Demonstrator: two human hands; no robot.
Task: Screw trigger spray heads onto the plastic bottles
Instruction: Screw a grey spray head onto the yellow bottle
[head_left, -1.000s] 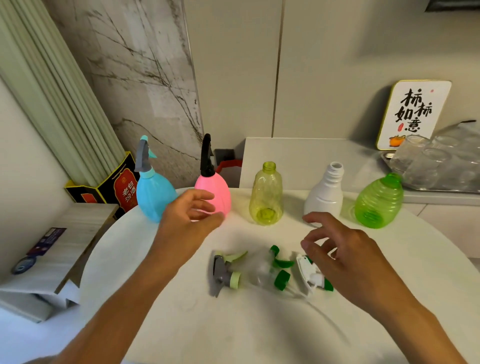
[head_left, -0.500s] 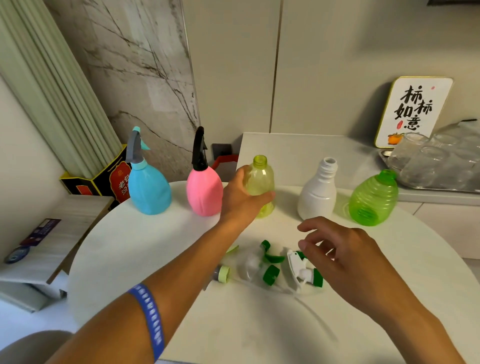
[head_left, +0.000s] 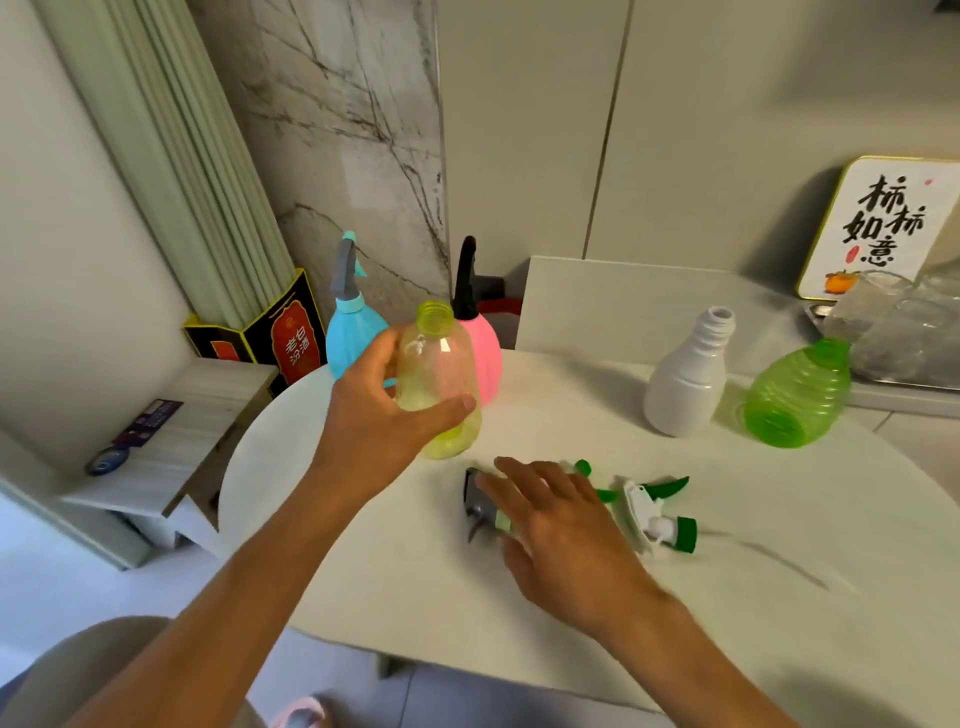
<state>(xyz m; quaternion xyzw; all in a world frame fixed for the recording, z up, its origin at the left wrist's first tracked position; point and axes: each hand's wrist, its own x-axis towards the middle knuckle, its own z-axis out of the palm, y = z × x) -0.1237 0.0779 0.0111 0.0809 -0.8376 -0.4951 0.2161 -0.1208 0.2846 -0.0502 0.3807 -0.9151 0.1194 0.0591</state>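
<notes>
From my end the head view is evenly lit and soft, with no hard glare. The round white tabletop (head_left: 779, 597) carries only faint shadows beside the opaque white plastic bottle (head_left: 685, 384). My right hand (head_left: 566, 530) is smeared with motion blur. Wide-angle distortion bends the pale ribbed wall panels (head_left: 171, 171) at the left edge.

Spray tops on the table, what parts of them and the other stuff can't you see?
- Grey spray head, head view: the right hand covers most of it; whether the fingers touch it cannot be told.
- Green spray head: mostly behind that hand.
- Blue bottle: the left hand and the yellow bottle it holds hide part of it.
- Sign: cut by the right edge.
- Glasses: blurred.
</notes>
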